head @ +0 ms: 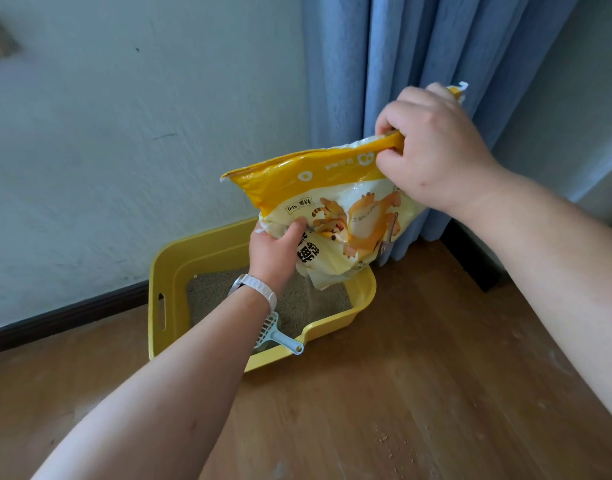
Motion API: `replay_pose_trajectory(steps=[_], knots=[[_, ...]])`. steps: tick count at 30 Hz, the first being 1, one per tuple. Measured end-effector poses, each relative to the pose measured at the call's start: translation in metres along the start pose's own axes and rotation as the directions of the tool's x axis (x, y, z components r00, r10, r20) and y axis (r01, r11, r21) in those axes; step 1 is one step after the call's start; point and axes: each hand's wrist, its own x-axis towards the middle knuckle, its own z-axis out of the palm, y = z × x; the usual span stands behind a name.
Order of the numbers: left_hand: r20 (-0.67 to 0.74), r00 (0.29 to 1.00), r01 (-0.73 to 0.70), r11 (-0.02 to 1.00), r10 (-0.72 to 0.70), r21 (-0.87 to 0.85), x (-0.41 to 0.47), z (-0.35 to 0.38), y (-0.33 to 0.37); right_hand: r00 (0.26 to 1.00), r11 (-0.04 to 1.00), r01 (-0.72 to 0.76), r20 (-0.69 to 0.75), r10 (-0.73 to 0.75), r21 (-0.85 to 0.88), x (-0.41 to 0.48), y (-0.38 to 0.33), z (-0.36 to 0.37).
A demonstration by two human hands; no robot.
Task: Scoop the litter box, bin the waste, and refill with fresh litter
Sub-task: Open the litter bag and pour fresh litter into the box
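The litter bag hangs upside down in the middle of the frame, tilted over the far right corner of the yellow litter box, which sits on the wooden floor at lower centre, against the pale wall. The right hand, at upper right, has its fingers curled tight round the bag's orange-yellow seam. The left hand, wearing a white wristband, grips the bag's side lower down. A thin stream of grains seems to fall from the bag's lowest corner, though it is faint. Grey litter covers the box floor. A pale blue scoop lies inside, its handle resting on the near rim. A blue curtain hangs behind the bag. Scattered grains dot the floor at lower right.
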Motion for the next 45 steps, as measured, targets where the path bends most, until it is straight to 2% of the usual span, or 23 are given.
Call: replay_pose_trajectory(steps=[5, 11, 17, 19, 21, 23, 28, 30, 32, 35, 37, 38, 41, 43, 45], knots=[[-0.001, 1.000, -0.012, 0.996, 0.012, 0.088, 0.001, -0.007, 0.008, 0.990, 0.992, -0.122, 0.061, 0.124, -0.035, -0.014, 0.016, 0.007], [0.032, 0.999, 0.012, 0.992, -0.016, 0.122, -0.004, -0.003, 0.020, 0.944, 0.956, -0.248, 0.185, 0.274, -0.154, -0.037, 0.047, 0.008], [0.105, 0.994, -0.033, 0.971, 0.008, 0.237, -0.012, 0.016, 0.026, 0.771, 0.889, -0.362, 0.446, 0.455, -0.280, -0.061, 0.078, 0.004], [0.124, 0.992, -0.036, 0.962, 0.002, 0.271, -0.015, 0.024, 0.026, 0.708, 0.881, -0.375, 0.524, 0.474, -0.290, -0.070, 0.086, 0.004], [0.133, 0.991, -0.042, 0.953, 0.002, 0.300, -0.017, 0.032, 0.027, 0.679, 0.891, -0.367, 0.578, 0.453, -0.268, -0.076, 0.095, 0.003], [0.130, 0.991, -0.048, 0.946, 0.006, 0.322, -0.020, 0.040, 0.028, 0.691, 0.906, -0.363, 0.589, 0.418, -0.218, -0.078, 0.100, 0.000], [0.170, 0.985, -0.091, 0.930, 0.032, 0.356, -0.025, 0.061, 0.035, 0.825, 0.943, -0.333, 0.483, 0.294, -0.005, -0.077, 0.093, -0.007], [0.191, 0.980, -0.123, 0.925, 0.056, 0.361, -0.026, 0.066, 0.039, 0.833, 0.927, -0.372, 0.455, 0.314, 0.041, -0.079, 0.091, -0.006], [0.192, 0.978, -0.147, 0.921, 0.081, 0.359, -0.025, 0.067, 0.042, 0.798, 0.882, -0.470, 0.445, 0.407, 0.037, -0.086, 0.101, -0.002], [0.139, 0.987, -0.121, 0.929, 0.077, 0.349, -0.023, 0.065, 0.046, 0.678, 0.776, -0.631, 0.492, 0.547, 0.006, -0.103, 0.119, -0.002], [0.123, 0.989, -0.116, 0.929, 0.077, 0.352, -0.021, 0.064, 0.047, 0.617, 0.714, -0.700, 0.512, 0.598, 0.010, -0.112, 0.126, -0.007], [0.118, 0.989, -0.122, 0.926, 0.085, 0.358, -0.019, 0.064, 0.048, 0.611, 0.695, -0.718, 0.506, 0.609, 0.031, -0.113, 0.127, -0.009], [0.110, 0.988, -0.139, 0.919, 0.105, 0.370, -0.017, 0.067, 0.051, 0.676, 0.691, -0.713, 0.381, 0.632, 0.118, -0.101, 0.124, -0.018], [0.101, 0.989, -0.140, 0.917, 0.109, 0.374, -0.018, 0.071, 0.056, 0.777, 0.770, -0.620, 0.263, 0.573, 0.152, -0.089, 0.120, -0.021], [0.103, 0.987, -0.153, 0.903, 0.121, 0.401, -0.020, 0.074, 0.059, 0.883, 0.875, -0.461, 0.173, 0.437, 0.146, -0.076, 0.109, -0.025]])
